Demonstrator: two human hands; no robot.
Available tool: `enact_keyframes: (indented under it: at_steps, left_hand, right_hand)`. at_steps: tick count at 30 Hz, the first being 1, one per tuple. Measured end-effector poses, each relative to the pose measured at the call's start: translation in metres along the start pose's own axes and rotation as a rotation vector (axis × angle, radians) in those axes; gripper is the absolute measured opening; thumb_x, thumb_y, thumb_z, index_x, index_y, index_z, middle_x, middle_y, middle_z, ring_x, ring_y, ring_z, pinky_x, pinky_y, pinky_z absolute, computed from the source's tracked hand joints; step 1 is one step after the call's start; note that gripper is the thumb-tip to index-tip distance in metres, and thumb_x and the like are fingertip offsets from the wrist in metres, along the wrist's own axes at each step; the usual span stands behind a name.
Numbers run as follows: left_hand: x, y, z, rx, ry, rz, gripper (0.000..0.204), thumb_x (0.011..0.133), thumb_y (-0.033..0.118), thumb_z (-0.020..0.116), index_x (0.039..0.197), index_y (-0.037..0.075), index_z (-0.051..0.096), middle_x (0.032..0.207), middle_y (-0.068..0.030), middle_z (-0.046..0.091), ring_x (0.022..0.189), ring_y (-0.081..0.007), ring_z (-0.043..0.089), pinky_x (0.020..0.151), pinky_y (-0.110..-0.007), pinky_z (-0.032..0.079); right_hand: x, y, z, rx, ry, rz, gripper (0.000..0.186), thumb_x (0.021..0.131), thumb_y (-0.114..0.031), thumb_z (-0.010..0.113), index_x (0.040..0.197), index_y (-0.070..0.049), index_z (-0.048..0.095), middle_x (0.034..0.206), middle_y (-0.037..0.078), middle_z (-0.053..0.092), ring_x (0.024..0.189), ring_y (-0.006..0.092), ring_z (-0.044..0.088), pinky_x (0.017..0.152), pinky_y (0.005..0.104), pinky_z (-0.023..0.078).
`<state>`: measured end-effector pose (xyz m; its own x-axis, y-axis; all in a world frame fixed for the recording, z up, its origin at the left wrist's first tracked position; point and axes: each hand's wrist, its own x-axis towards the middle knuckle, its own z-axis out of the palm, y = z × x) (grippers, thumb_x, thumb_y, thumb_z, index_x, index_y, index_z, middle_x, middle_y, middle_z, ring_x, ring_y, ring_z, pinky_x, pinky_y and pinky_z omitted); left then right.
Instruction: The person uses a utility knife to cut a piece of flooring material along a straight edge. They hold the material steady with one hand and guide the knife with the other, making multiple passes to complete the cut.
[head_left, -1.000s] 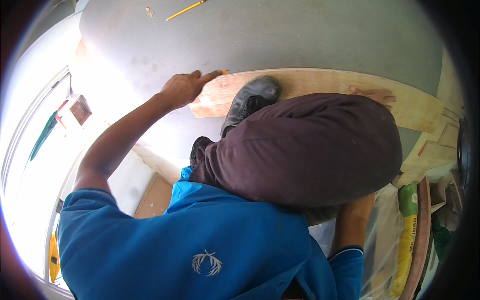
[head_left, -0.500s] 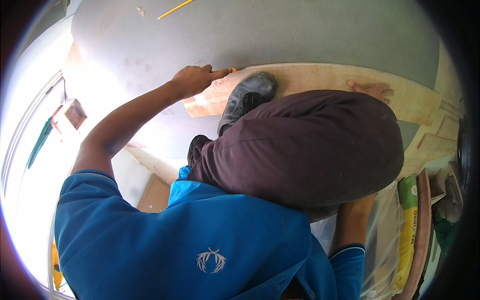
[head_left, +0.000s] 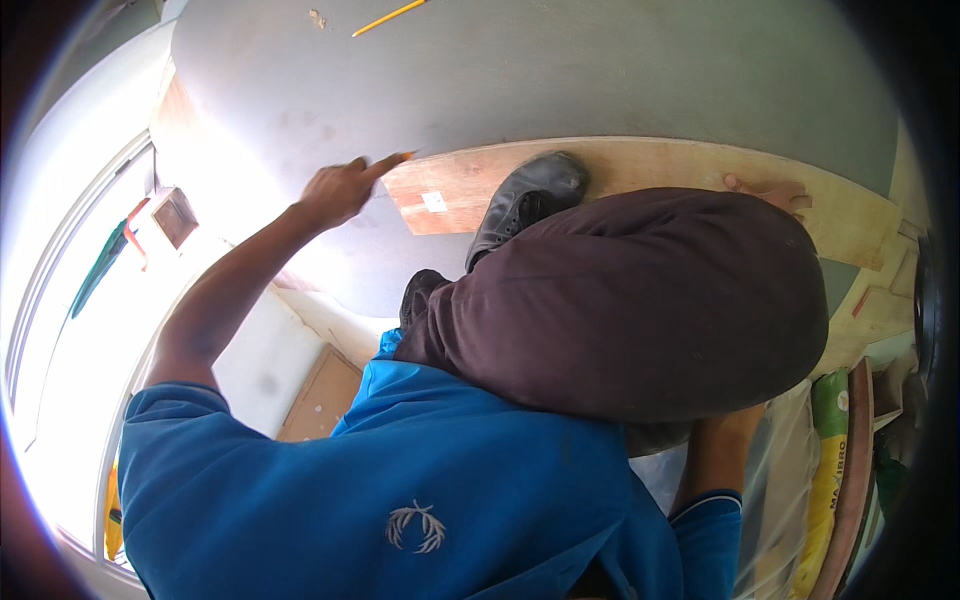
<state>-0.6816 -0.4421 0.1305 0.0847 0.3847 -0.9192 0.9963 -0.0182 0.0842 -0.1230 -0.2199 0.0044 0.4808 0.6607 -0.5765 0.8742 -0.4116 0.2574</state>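
My left hand is closed around a slim tool, its index finger stretched along it. Only the tool's orange end shows, so its kind is unclear. It is by the left end of a long plywood strip, which lies on a grey sheet. On the strip's right part rests my right hand, fingers spread and pressing flat; its palm is partly hidden behind my bent knee. My black shoe stands on the strip between the two hands.
A yellow pencil lies on the grey sheet, beside a small pale scrap. At the right are a green and yellow bag and plastic sheeting. A small wooden box stands at the left, near a bright opening.
My left hand has moved left with the tool, along the strip's far edge to its left end. My right hand and foot stay on the strip; the view has shifted slightly.
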Motion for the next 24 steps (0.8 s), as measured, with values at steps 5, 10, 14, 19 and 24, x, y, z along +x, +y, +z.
enact_keyframes:
  at_steps: [5, 10, 14, 19, 24]
  left_hand:
    - [0.072, 0.051, -0.001, 0.013, 0.076, 0.256, 0.06, 0.111, 0.026, 0.054, 0.165, 0.037, 0.031, 0.102, -0.0124, 0.068, 0.08, -0.0264, 0.073, 0.073, -0.042, 0.063]
    - [0.074, 0.055, -0.006, 0.083, 0.081, 0.257, 0.058, 0.11, 0.029, 0.055, 0.164, 0.035, 0.033, 0.104, -0.0106, 0.067, 0.08, -0.0253, 0.073, 0.073, -0.041, 0.064]
    - [0.076, 0.067, -0.021, 0.094, -0.038, 0.238, 0.056, 0.114, 0.029, 0.045, 0.166, 0.039, 0.027, 0.109, -0.0131, 0.068, 0.085, -0.025, 0.074, 0.078, -0.041, 0.064]
    - [0.08, 0.062, -0.013, 0.098, 0.027, 0.273, 0.057, 0.114, 0.028, 0.046, 0.166, 0.038, 0.026, 0.108, -0.0125, 0.068, 0.084, -0.0252, 0.074, 0.076, -0.041, 0.064]
    - [0.085, 0.064, -0.012, 0.049, 0.111, 0.328, 0.059, 0.111, 0.028, 0.054, 0.164, 0.035, 0.031, 0.102, -0.011, 0.067, 0.081, -0.0255, 0.073, 0.072, -0.041, 0.064]
  right_hand:
    - [-0.001, 0.022, -0.008, -0.021, 0.051, 0.031, 0.163, 0.053, -0.065, 0.1, 0.166, 0.005, 0.005, 0.174, 0.03, -0.003, 0.159, 0.0569, 0.006, 0.123, 0.0714, 0.03]
    - [0.007, 0.008, 0.003, -0.013, 0.025, -0.042, 0.162, 0.053, -0.065, 0.1, 0.165, 0.006, 0.006, 0.174, 0.031, -0.001, 0.158, 0.0573, 0.007, 0.123, 0.0711, 0.03]
    - [0.012, 0.015, 0.007, -0.011, 0.032, -0.026, 0.162, 0.053, -0.066, 0.1, 0.164, 0.007, 0.007, 0.173, 0.032, -0.002, 0.158, 0.0579, 0.006, 0.123, 0.0722, 0.028]
    - [0.01, 0.016, 0.0, 0.021, -0.017, -0.053, 0.162, 0.055, -0.064, 0.1, 0.164, 0.008, 0.004, 0.172, 0.034, -0.005, 0.158, 0.0594, 0.003, 0.123, 0.073, 0.027]
    - [0.008, 0.015, 0.001, 0.059, -0.05, -0.052, 0.162, 0.057, -0.062, 0.1, 0.163, 0.01, 0.001, 0.172, 0.035, -0.008, 0.158, 0.0597, -0.001, 0.124, 0.0727, 0.024]
